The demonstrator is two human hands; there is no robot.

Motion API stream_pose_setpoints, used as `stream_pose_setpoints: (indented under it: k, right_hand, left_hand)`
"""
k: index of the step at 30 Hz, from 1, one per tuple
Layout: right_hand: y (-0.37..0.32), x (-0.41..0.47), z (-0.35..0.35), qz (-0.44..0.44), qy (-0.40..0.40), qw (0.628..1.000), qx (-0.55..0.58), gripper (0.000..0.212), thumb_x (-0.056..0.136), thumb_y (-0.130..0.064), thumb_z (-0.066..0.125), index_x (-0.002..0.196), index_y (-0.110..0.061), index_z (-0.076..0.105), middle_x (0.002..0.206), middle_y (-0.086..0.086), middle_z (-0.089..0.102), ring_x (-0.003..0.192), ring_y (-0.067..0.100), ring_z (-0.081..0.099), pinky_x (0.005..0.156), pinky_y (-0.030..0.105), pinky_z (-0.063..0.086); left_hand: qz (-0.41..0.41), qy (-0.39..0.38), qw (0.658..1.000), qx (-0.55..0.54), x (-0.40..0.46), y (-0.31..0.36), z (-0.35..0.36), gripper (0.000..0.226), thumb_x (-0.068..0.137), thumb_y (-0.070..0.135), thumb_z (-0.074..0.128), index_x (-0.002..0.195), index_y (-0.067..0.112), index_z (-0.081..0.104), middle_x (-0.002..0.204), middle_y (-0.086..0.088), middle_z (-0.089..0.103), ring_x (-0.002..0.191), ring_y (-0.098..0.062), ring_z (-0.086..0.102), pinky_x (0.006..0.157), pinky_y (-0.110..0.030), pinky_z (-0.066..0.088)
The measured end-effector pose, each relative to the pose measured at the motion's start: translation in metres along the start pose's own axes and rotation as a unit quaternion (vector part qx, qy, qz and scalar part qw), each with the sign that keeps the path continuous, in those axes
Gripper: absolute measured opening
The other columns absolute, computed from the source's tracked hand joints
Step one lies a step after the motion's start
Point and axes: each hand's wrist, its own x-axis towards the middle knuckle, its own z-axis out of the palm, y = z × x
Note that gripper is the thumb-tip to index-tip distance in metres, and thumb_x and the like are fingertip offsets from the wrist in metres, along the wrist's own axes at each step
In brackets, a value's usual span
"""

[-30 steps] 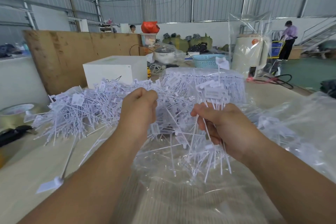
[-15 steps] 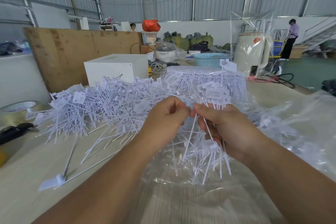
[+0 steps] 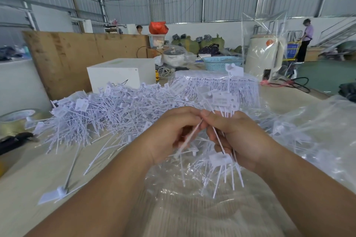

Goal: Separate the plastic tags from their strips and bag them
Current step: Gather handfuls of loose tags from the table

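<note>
- Biggest thing around is the table (image 3: 28, 159), and most of it is buried under that loose heap of tags (image 3: 115, 109). The heap runs close to the left edge, so honestly one careless sweep of your forearm could send a bunch onto the floor.
- The clear bag (image 3: 192, 194) lies slack right under your hands, mouth not really propped open as far as I can tell. Drop tags without looking and they'll likely slide off the plastic instead of going in.
- Behind the heap there's a wrapped pack of unseparated strips (image 3: 221, 84). It's touching the loose stuff, so finished and unfinished tags could get mixed up if you keep pulling from the middle.
- Your right hand (image 3: 242, 136) has its grip closed round a bundle of tags (image 3: 223, 102), heads up, tails hanging down over the bag. That's a full fist; I'd guess squeezing in more makes a few slip out the bottom.
- Your left hand (image 3: 173, 132) is pinching a single tag stem (image 3: 189, 136) right against the right thumb. Yank it sideways too hard and the thin stem probably bends or snaps instead of breaking clean at the joint.
- Smallest: one stray tag (image 3: 55, 194) sits alone near the front left edge of the table. Easy to forget, easy to knock off.
</note>
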Motion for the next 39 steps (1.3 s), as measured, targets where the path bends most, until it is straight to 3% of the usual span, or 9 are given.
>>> stream_pose_setpoints:
  k: [2,6,13,16,20,25,28,33,39]
  right_hand:
    - [0.0,0.001,-0.001,0.005,0.013,1.0,-0.004,0.036,0.087,-0.035,0.065,0.058,-0.014,0.067,0.052,0.003,0.05,0.037,0.011,0.034,0.045,0.027,0.028]
    - [0.005,0.004,-0.005,0.033,0.05,0.998,-0.029,0.052,0.081,-0.043,0.07,0.103,0.004,0.063,0.051,0.002,0.042,0.039,0.012,0.034,0.046,0.027,0.033]
    - [0.005,0.005,-0.005,-0.007,0.056,0.998,-0.04,0.026,0.079,-0.033,0.075,0.071,-0.008,0.074,0.048,0.006,0.037,0.043,0.019,0.034,0.049,0.031,0.037]
    - [0.005,0.004,-0.002,-0.017,0.046,0.999,-0.012,0.013,0.079,-0.024,0.077,0.069,-0.016,0.073,0.051,0.007,0.037,0.045,0.019,0.031,0.045,0.028,0.031]
    - [0.005,0.003,0.001,-0.027,0.005,1.0,-0.012,0.011,0.081,-0.02,0.075,0.071,-0.018,0.072,0.049,0.003,0.039,0.043,0.017,0.03,0.045,0.027,0.029]
    - [0.003,0.0,0.002,-0.029,-0.031,0.999,-0.022,0.015,0.085,-0.018,0.072,0.07,-0.016,0.069,0.044,-0.004,0.041,0.036,0.01,0.033,0.039,0.021,0.032]
    - [0.004,0.001,0.002,-0.026,-0.033,0.998,-0.042,0.022,0.085,-0.022,0.072,0.078,-0.001,0.069,0.043,-0.005,0.041,0.037,0.01,0.034,0.041,0.023,0.033]
    - [0.004,0.003,0.0,-0.011,0.025,0.998,-0.06,0.027,0.081,-0.032,0.074,0.062,-0.014,0.068,0.049,-0.004,0.043,0.044,0.011,0.04,0.043,0.022,0.035]
    - [0.005,0.009,-0.004,0.024,0.135,0.99,-0.017,0.028,0.083,-0.032,0.072,0.08,-0.005,0.07,0.059,0.003,0.042,0.046,0.016,0.036,0.038,0.022,0.031]
  left_hand:
    - [-0.001,-0.042,0.999,0.026,-0.001,-0.002,-0.002,0.018,0.072,0.011,0.058,0.08,0.02,0.072,0.066,-0.002,0.062,0.048,-0.009,0.043,0.042,-0.017,0.031]
    - [-0.008,0.015,0.993,0.12,0.002,-0.003,0.0,0.025,0.071,0.008,0.057,0.085,0.024,0.071,0.063,0.0,0.064,0.046,-0.01,0.047,0.045,-0.021,0.036]
    - [0.006,0.168,0.984,0.053,0.004,0.001,-0.004,0.029,0.08,0.003,0.049,0.094,0.02,0.068,0.054,0.001,0.051,0.04,-0.011,0.038,0.042,-0.022,0.035]
    - [-0.009,0.163,0.986,0.02,0.004,0.001,-0.001,0.029,0.085,-0.001,0.042,0.088,0.013,0.067,0.048,0.003,0.042,0.038,-0.01,0.03,0.041,-0.02,0.031]
    - [-0.02,0.122,0.992,-0.022,0.004,0.0,0.005,0.015,0.094,0.02,0.053,0.086,0.014,0.065,0.047,0.006,0.028,0.039,-0.01,0.023,0.04,-0.018,0.028]
    - [-0.024,0.106,0.993,-0.054,0.003,-0.001,0.006,0.036,0.092,0.025,0.061,0.056,0.023,0.067,0.047,0.007,0.027,0.039,-0.008,0.024,0.039,-0.017,0.026]
    - [-0.021,0.125,0.99,-0.065,0.004,0.0,0.006,0.022,0.09,0.016,0.06,0.068,0.018,0.065,0.044,0.007,0.029,0.037,-0.008,0.024,0.038,-0.016,0.026]
    - [-0.024,0.171,0.977,-0.128,0.005,0.005,0.0,0.021,0.098,0.02,0.051,0.082,0.011,0.061,0.044,0.006,0.034,0.036,-0.007,0.025,0.036,-0.016,0.024]
    - [-0.035,0.186,0.967,-0.171,0.004,0.008,-0.008,0.023,0.099,0.019,0.047,0.08,0.012,0.057,0.051,0.004,0.045,0.038,-0.008,0.028,0.035,-0.016,0.026]
